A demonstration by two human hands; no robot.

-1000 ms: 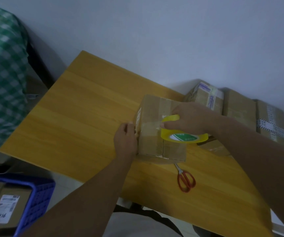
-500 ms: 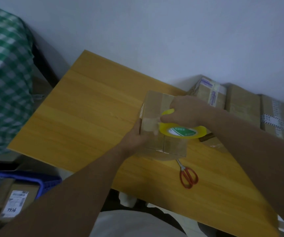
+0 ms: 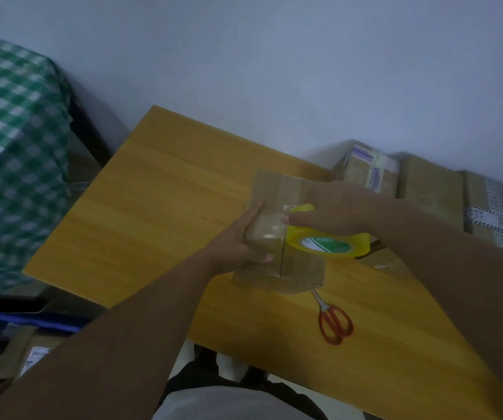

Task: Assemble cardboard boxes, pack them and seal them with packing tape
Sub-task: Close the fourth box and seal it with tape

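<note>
Since a second ago the left hand (image 3: 244, 242) had slid off the flat left side of the brown cardboard box (image 3: 277, 192) and come round its near left corner. The right hand (image 3: 335, 210) with the yellow roll of packing tape (image 3: 326, 245) had stayed over the box top, much the same spot.

I noted the left hand gripping the box: fingers up the left side wall, thumb laid across the top face near the centre seam. The right hand held the tape roll from above, fingers curled over its far rim, thumb stretched straight out to the left over the box top. The roll lay roughly flat, its green-and-white label facing me. Touching the box or just above it, I couldn't tell. A shiny strip of clear tape ran across the box top.

The box was at the yellow-brown wooden table (image 3: 159, 213), right of the middle. Whether its near end was lifted I couldn't tell.

Red-handled scissors (image 3: 335, 324) lay shut on the table, blade tips just beside the box's near right corner. Three taped brown parcels (image 3: 432, 186) stood in a row beyond the table's right end, against the pale wall. Green-and-white checked cloth (image 3: 10, 140) hung at left. A blue plastic crate (image 3: 31, 321) sat low at left, blurred.
</note>
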